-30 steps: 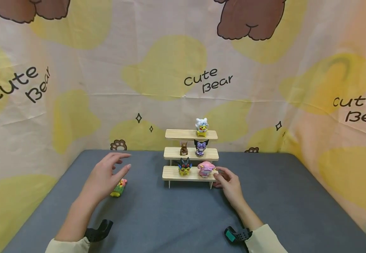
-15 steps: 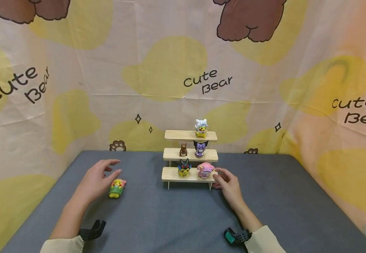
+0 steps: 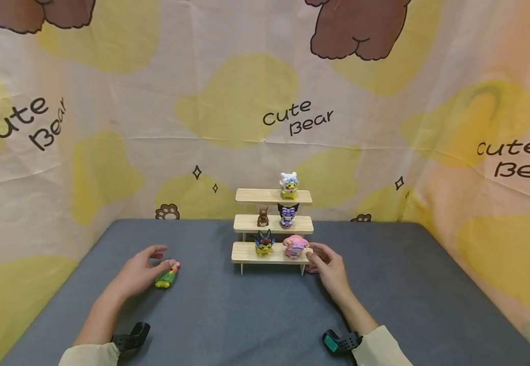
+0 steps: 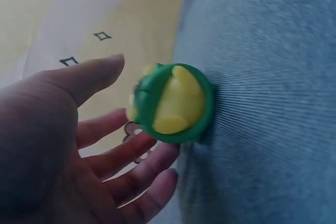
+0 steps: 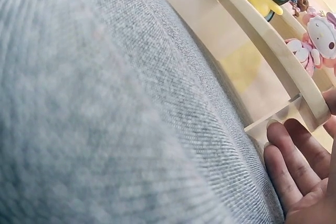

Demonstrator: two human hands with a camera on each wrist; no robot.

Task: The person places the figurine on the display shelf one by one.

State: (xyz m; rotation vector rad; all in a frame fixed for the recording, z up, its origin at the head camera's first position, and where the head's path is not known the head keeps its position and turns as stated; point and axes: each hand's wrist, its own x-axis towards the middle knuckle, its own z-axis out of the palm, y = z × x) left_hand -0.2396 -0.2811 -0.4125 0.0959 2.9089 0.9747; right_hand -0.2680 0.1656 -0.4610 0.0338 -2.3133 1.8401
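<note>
A small yellow figurine in a green outfit point(image 3: 165, 278) lies on its back on the table, its yellow feet point(image 4: 181, 100) toward the left wrist camera. My left hand point(image 3: 136, 273) is low around it, thumb and fingers spread apart on either side. At the centre stands a three-tier wooden display stand point(image 3: 245, 253). My right hand point(image 3: 332, 270) holds the right end of its lowest tier, thumb at the edge and fingers curled beneath by the leg. Close to that thumb sits a pink-hooded figurine point(image 3: 295, 246).
A black-eared yellow figurine point(image 3: 264, 244) shares the lowest tier. Brown point(image 3: 262, 217) and purple-black point(image 3: 287, 216) figurines stand on the middle tier, a white-hooded one point(image 3: 289, 185) on top. Grey cloth point(image 3: 219, 320) covers the table; a printed curtain point(image 3: 228, 101) hangs behind.
My left hand has come down and slightly left to the green-clad figurine. My right hand has kept its place at the stand, and the stand's figurines have not moved.
</note>
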